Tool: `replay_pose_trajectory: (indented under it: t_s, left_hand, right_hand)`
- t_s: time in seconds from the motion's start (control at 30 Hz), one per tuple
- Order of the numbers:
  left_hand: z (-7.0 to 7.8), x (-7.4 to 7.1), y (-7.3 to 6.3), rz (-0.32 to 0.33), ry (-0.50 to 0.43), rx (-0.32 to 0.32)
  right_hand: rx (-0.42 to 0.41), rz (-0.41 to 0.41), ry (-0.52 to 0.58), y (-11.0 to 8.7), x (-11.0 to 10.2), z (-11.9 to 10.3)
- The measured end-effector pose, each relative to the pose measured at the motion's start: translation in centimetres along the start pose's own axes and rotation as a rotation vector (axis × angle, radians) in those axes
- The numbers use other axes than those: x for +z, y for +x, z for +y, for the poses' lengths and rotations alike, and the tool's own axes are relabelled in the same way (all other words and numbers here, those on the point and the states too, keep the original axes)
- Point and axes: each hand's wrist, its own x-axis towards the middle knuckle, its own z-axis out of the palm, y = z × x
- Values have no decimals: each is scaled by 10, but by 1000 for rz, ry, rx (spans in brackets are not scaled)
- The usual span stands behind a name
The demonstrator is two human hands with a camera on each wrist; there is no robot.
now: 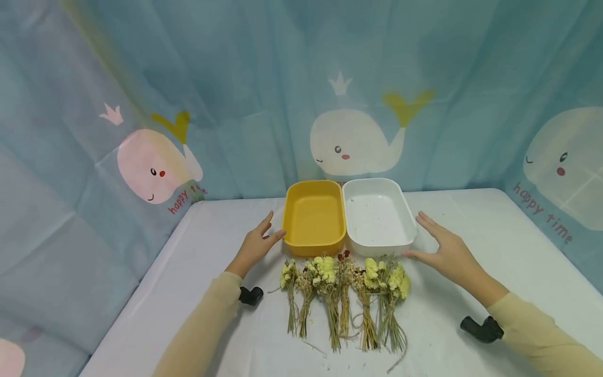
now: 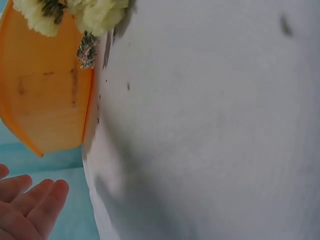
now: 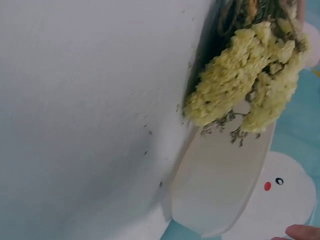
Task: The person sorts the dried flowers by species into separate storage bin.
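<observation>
A yellow plastic basin (image 1: 314, 214) and a white one (image 1: 377, 214) stand side by side toward the back of the table. My left hand (image 1: 256, 245) is at the yellow basin's left side, fingers spread and holding nothing; whether the thumb touches the rim I cannot tell. On the other side my right hand (image 1: 445, 251) is spread beside the white basin, its fingertips close to the wall. Several small bunches of dried flowers (image 1: 326, 269) lie in a row before the basins, stems toward me. In the right wrist view, pale yellow blooms (image 3: 235, 70) overlap the white basin.
A white cloth (image 1: 452, 335) covers the table, with loose stem bits (image 1: 314, 347) near the bunches. Behind hangs a blue curtain (image 1: 245, 141) printed with whales. A black wrist device (image 1: 481, 330) is on the right arm, another (image 1: 251, 296) on the left.
</observation>
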Motion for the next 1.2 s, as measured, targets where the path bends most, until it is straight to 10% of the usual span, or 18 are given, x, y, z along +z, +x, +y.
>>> replay_pose_trajectory:
  t_s: [1.2]
  left_hand:
    - [3, 22, 0, -9, -279, 23]
  right_hand:
    - [217, -150, 245, -62, 4, -21]
